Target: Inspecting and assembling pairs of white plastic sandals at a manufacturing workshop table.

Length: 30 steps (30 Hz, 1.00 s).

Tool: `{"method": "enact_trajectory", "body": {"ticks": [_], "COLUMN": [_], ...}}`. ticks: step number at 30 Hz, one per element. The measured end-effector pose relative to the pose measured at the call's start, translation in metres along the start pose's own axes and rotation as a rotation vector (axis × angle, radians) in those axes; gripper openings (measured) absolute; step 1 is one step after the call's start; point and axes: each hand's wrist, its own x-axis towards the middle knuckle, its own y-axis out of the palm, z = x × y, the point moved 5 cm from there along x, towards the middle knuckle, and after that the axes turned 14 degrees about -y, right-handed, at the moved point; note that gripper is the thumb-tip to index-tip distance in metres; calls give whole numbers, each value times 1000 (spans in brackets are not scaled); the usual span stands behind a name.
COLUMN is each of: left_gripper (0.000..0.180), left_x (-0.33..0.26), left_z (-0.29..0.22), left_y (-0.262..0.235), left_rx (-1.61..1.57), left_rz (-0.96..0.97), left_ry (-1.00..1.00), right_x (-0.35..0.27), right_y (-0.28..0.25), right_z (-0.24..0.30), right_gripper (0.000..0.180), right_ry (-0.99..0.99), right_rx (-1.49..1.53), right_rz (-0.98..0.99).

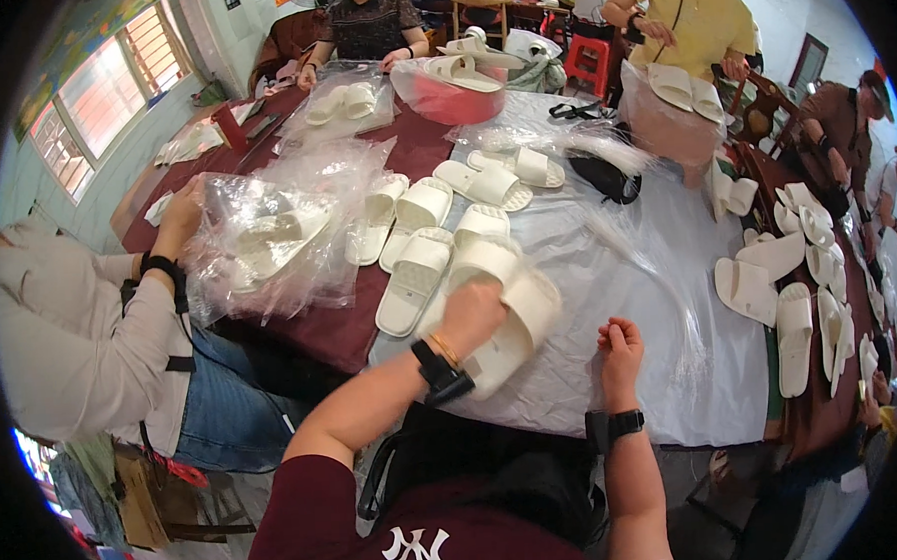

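My left hand point(473, 317) is closed at a white slipper point(532, 311), which tilts near the table's front edge and is slightly blurred. Its fingertips are partly hidden against the slipper. Another white slipper point(485, 256) lies just beyond that hand, and one more point(416, 281) rests to its left. My right hand point(622, 347) hovers over the pale sheet point(614, 398) with its fingers curled and pressed together; whatever they may pinch is too small to make out. Beyond it, a bundle of thin clear strands point(658, 271) spreads across the sheet.
At left, a co-worker's hand point(181, 217) handles clear plastic bags point(295, 192) with slippers inside. Across the table, bagged slippers point(460, 74) sit on a red round stool point(451, 105). Many white slippers point(793, 340) line the right side. A black pouch point(606, 180) lies mid-table.
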Motion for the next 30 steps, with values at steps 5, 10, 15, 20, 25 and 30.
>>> {"method": "enact_trajectory", "body": {"ticks": [5,10,15,20,25,30], "left_gripper": [34,53,45,37,30,25], "left_x": [83,68,7,-34,-47,-47], "left_z": [28,42,20,11,5,8], "left_y": [-77,-62,28,69,73,68], "left_rx": [-121,-257,-351,-450,-505,-463], "left_rz": [-313,-211,210,315,187,131], "left_ry": [-25,-21,-81,-63,15,22], "right_x": [4,7,24,80,102,90], "right_y": [6,18,-21,-147,-344,-435], "right_z": [2,-12,17,81,145,170], "right_gripper": [15,19,18,18,42,50], "right_ry": [-35,-20,-72,-396,-358,-134], "right_rx": [-204,-205,-129,-583,-1045,-875], "right_rz": [38,111,45,-260,-911,-937]}}
